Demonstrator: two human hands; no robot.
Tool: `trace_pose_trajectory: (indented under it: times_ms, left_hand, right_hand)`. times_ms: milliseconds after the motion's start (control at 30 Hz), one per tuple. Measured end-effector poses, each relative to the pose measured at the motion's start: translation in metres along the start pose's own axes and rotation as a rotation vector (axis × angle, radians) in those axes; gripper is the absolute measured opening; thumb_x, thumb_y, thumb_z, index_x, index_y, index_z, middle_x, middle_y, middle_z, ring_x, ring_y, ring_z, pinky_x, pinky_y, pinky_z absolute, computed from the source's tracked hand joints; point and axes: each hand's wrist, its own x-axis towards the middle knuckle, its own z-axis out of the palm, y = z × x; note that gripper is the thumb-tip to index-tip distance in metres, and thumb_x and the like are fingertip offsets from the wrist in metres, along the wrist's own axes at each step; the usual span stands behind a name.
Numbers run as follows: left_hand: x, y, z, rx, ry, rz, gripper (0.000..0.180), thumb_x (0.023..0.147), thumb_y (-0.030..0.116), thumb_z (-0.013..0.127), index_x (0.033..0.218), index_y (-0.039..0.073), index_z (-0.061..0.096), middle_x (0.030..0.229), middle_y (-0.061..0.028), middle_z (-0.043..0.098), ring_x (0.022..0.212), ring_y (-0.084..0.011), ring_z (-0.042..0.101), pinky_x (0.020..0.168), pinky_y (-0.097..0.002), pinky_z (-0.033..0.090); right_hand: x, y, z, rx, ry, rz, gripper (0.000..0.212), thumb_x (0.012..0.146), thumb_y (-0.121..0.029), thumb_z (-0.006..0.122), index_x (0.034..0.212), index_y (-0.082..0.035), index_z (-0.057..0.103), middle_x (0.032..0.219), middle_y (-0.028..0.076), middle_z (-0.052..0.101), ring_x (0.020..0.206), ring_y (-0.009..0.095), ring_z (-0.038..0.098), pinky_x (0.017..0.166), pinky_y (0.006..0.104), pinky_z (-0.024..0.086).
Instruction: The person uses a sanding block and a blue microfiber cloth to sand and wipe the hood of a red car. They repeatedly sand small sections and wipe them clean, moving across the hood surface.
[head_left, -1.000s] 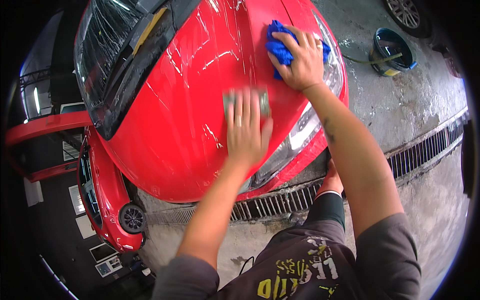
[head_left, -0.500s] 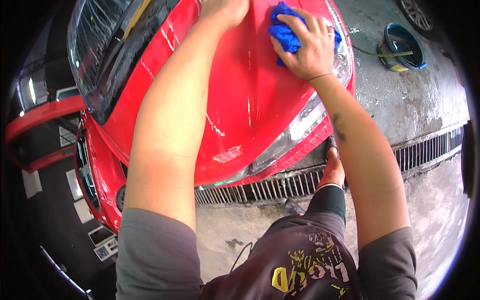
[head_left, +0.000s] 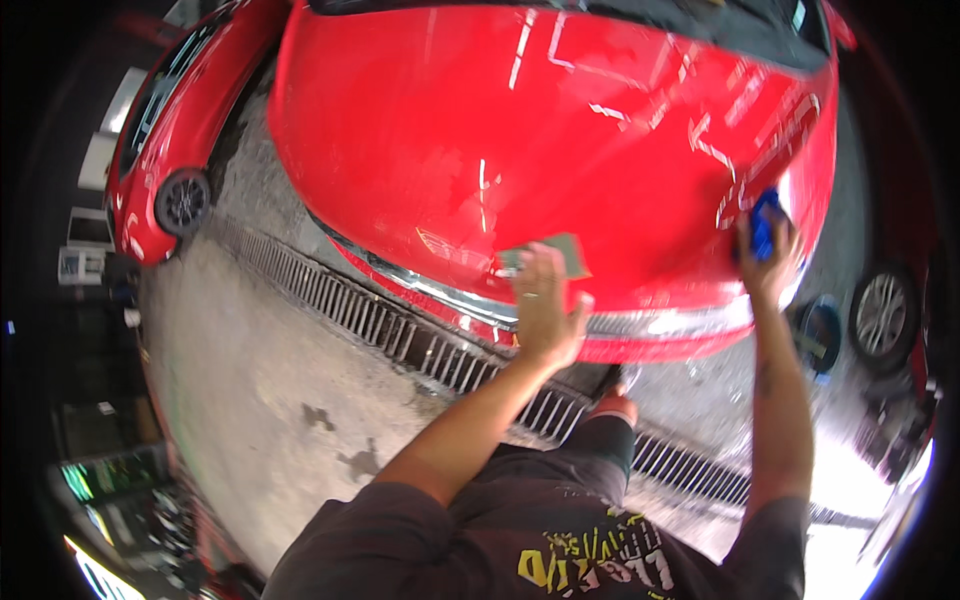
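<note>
The grey-green pad (head_left: 573,255) lies near the red hood's (head_left: 400,140) front edge, under the left hand's (head_left: 547,312) outstretched fingers; flat, even pressure seems best. Near the hood's right edge, the right hand (head_left: 777,268) grips a bunched blue cloth (head_left: 765,222), ideally kept unfolded from grit.

Dark grey short-sleeved T-shirt (head_left: 480,540), jagged yellow-and-white print (head_left: 600,560) across the front, dark, pale-hemmed shorts (head_left: 602,448).
</note>
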Motion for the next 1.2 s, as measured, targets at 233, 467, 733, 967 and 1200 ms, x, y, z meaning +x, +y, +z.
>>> trace_pose_trajectory:
  times_ms: [233, 467, 733, 967, 1200]
  left_hand:
    - [0.055, -0.003, -0.018, -0.058, 0.398, -0.571, 0.087, 0.12, 0.053, 0.032, 0.176, -0.011, 0.011, 0.185, -0.033, 0.004, 0.173, -0.047, 0.002, 0.139, -0.0601, 0.002]
    - [0.049, -0.011, -0.023, -0.069, 0.428, -0.563, 0.092, 0.118, 0.059, 0.033, 0.175, -0.011, 0.015, 0.183, -0.0353, 0.009, 0.172, -0.0504, 0.005, 0.14, -0.0602, 0.005]
    - [0.003, -0.105, -0.058, -0.002, 0.069, -0.269, 0.101, 0.114, 0.062, 0.042, 0.175, -0.012, 0.011, 0.183, -0.0372, 0.003, 0.172, -0.0529, -0.001, 0.137, -0.0674, 0.002]
    - [0.31, -0.197, -0.211, 0.271, -0.069, 0.377, 0.092, 0.115, 0.061, 0.043, 0.179, 0.002, 0.014, 0.188, -0.0201, 0.012, 0.175, -0.0338, 0.008, 0.142, -0.0519, 0.008]
    - [0.246, -0.213, -0.198, 0.169, -0.133, 0.447, 0.099, 0.112, 0.067, 0.045, 0.179, 0.0, 0.015, 0.189, -0.0188, 0.011, 0.175, -0.0342, 0.005, 0.141, -0.0569, 0.008]
  right_hand:
    - [0.013, -0.222, 0.034, 0.428, -0.455, -0.834, 0.024, 0.071, -0.034, 0.078, 0.091, -0.022, 0.076, 0.107, 0.003, 0.071, 0.106, 0.028, 0.069, 0.097, 0.0545, 0.051]
    - [0.098, -0.307, 0.085, 0.37, -0.575, -0.861, 0.024, 0.076, -0.033, 0.079, 0.095, -0.019, 0.08, 0.099, 0.005, 0.072, 0.103, 0.029, 0.07, 0.097, 0.0522, 0.052]
    - [0.098, -0.253, 0.068, 0.322, -0.254, -0.519, 0.04, 0.069, -0.029, 0.091, 0.105, -0.015, 0.08, 0.128, 0.009, 0.074, 0.12, 0.035, 0.067, 0.107, 0.0514, 0.046]
    - [0.081, -0.298, 0.075, 0.083, -0.185, -0.185, 0.048, 0.063, -0.027, 0.093, 0.108, -0.017, 0.078, 0.134, 0.009, 0.069, 0.124, 0.037, 0.063, 0.108, 0.0547, 0.045]
    - [0.071, -0.287, 0.079, -0.002, -0.107, -0.184, 0.049, 0.066, -0.023, 0.089, 0.112, -0.016, 0.076, 0.135, 0.01, 0.071, 0.123, 0.036, 0.065, 0.108, 0.0527, 0.046]
